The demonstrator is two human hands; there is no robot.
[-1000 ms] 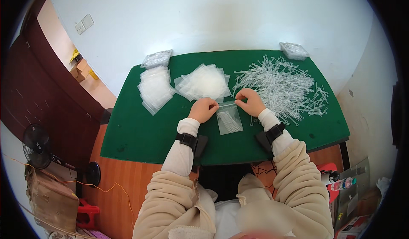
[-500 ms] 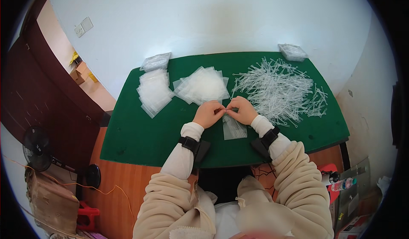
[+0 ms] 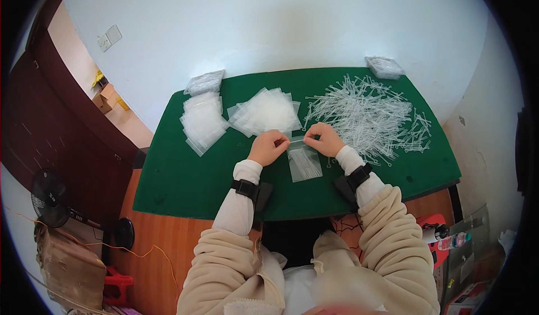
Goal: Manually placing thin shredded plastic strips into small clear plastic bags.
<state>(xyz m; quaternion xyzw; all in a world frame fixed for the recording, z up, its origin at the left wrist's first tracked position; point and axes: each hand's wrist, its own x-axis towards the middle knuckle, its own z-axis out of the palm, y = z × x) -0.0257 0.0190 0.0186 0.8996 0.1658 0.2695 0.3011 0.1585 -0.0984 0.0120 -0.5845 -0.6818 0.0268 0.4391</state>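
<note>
A small clear zip bag with several thin clear plastic sticks inside lies in front of me, its top edge toward the far side. My left hand pinches the top left corner of the bag. At the top right corner, the fingertips of my right hand are closed in a pinch. Right of my hands spreads a big loose heap of clear ring-ended plastic sticks. Beyond my left hand is a fanned pile of flat zip bags.
Another overlapping stack of zip bags lies on the left of the green table. Clear-wrapped bundles sit at the far left and far right corners, against the wall. A black fan stands beside the table.
My hands have moved apart, from meeting at the bag's top middle to its two top corners. The bag has shifted slightly left, and more of it shows.
</note>
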